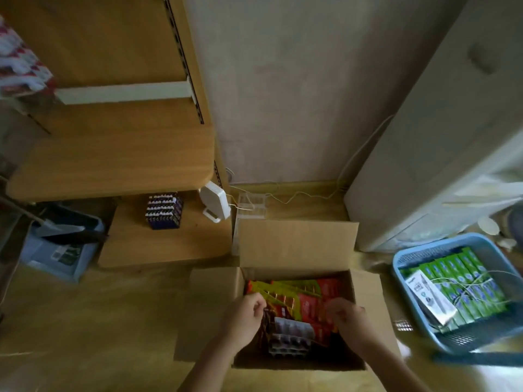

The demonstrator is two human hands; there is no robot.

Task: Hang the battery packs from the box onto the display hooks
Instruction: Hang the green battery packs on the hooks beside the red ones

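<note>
An open cardboard box (pixel 297 244) stands on the floor below me, flaps spread. Inside lie several battery packs (pixel 308 301) in red, green and orange card, with clear blister packs (pixel 291 332) nearer me. My left hand (pixel 243 318) reaches into the box's left side, fingers curled at the edge of a pack. My right hand (pixel 348 318) reaches into the right side, fingers bent over the red packs; it is blurred. Whether either hand grips a pack is unclear. No display hooks are clearly visible; a slotted rail (pixel 184 60) runs up the wooden display.
A wooden shelf unit (pixel 113 162) stands at left, with a block of purple batteries (pixel 164 210) on its low shelf. A blue basket (pixel 402 264) of green boxes sits at right. A white device (pixel 215 205) and cable lie by the wall. A grey bin (pixel 56 250) is far left.
</note>
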